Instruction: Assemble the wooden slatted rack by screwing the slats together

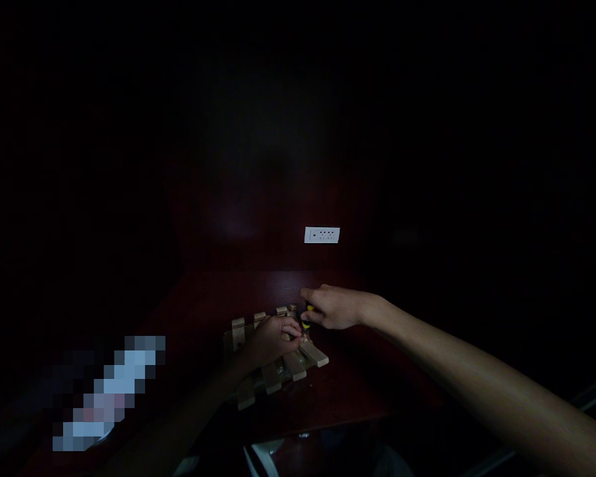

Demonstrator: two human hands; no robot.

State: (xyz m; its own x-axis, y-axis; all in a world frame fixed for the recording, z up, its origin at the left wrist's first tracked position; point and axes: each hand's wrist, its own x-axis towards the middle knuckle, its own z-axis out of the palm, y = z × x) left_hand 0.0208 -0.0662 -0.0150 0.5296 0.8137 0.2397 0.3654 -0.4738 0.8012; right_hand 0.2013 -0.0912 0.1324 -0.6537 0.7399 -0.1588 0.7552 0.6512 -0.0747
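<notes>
Several pale wooden bars lie side by side across a frame on the dark red table, like a xylophone; one bar [314,353] is at its right end. My right hand [330,307] is closed around a yellow and black screwdriver [306,324], held upright with its tip down at the right end of the wooden piece. My left hand [278,339] rests over the middle of the bars, its fingers curled together near the screwdriver's tip. What those fingers pinch, if anything, is too small and dark to make out.
A white socket panel [322,235] is on the wall behind the dark red table [342,397]. At the lower left is a bright pixelated patch [114,394]. Pale shapes show below the table's front edge. The surroundings are very dark.
</notes>
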